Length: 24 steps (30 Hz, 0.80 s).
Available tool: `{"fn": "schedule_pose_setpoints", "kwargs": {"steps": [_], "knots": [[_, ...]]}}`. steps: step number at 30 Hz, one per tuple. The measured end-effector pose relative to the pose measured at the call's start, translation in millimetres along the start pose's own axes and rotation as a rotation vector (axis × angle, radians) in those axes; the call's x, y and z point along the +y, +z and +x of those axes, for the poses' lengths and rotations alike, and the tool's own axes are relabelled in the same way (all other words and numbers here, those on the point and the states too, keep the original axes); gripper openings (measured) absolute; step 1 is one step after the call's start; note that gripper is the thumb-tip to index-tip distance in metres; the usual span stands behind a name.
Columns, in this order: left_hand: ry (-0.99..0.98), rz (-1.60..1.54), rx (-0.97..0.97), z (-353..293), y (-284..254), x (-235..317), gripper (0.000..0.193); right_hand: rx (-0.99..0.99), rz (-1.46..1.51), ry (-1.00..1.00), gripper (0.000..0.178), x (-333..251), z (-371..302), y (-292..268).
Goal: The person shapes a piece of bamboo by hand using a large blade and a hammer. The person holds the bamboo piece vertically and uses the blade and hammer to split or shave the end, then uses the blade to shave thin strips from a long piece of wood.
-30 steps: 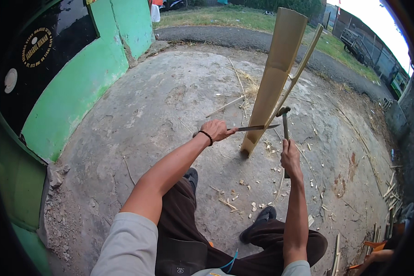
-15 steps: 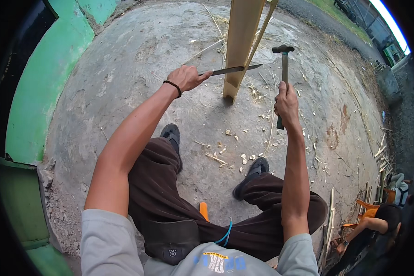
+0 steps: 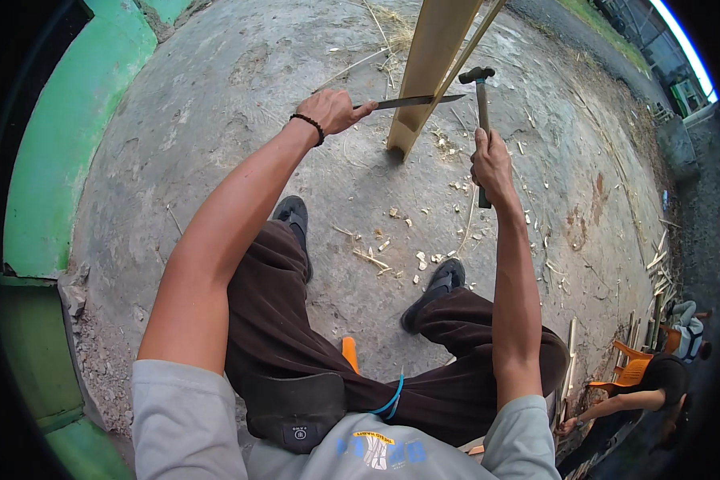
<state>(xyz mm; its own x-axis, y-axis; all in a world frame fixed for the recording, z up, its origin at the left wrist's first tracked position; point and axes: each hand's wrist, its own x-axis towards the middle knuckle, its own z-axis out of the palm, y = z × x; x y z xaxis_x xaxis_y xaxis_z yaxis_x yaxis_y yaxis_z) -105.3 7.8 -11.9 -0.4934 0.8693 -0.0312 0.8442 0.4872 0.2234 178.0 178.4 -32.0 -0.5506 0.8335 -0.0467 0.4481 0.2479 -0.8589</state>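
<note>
My left hand (image 3: 328,110) is wrapped round the handle of a long knife (image 3: 412,102), its blade pointing right. That blade crosses a split length of bamboo (image 3: 428,68), which stands on end and leans to the right at its top. Along the right side of the bamboo runs a narrower strip (image 3: 474,40), and the blade passes by it with the tip sticking out beyond. In my right hand (image 3: 494,166) is a hammer (image 3: 482,100), held upright by its handle. The hammer head is just right of the knife tip, seemingly apart from it.
Bamboo chips (image 3: 422,260) and thin slivers litter the concrete ground (image 3: 216,120). A green wall (image 3: 80,120) borders the left. At the lower right, two other people, one in a black shirt (image 3: 666,380), are near orange chairs (image 3: 630,370) and bamboo strips (image 3: 570,360).
My right hand has brought the hammer a little left and up, closer to the knife tip. The bamboo's top leans farther right, and the knife sits slightly higher and more to the right.
</note>
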Motion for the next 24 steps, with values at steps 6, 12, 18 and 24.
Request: {"fn": "schedule_pose_setpoints", "kwargs": {"steps": [6,12,18,24], "knots": [[-0.044,-0.001,-0.038,5,5,-1,0.093,0.236,-0.266,-0.241,0.036,-2,-1,14],[-0.105,-0.049,-0.103,10,7,2,0.089,0.119,-0.368,-0.271,0.033,-2,12,7],[-0.091,-0.087,-0.024,12,23,5,0.088,0.393,-0.108,-0.347,0.029,-19,8,17],[-0.097,-0.101,0.013,10,22,5,0.091,0.248,-0.372,-0.246,0.037,-6,14,18]]}}
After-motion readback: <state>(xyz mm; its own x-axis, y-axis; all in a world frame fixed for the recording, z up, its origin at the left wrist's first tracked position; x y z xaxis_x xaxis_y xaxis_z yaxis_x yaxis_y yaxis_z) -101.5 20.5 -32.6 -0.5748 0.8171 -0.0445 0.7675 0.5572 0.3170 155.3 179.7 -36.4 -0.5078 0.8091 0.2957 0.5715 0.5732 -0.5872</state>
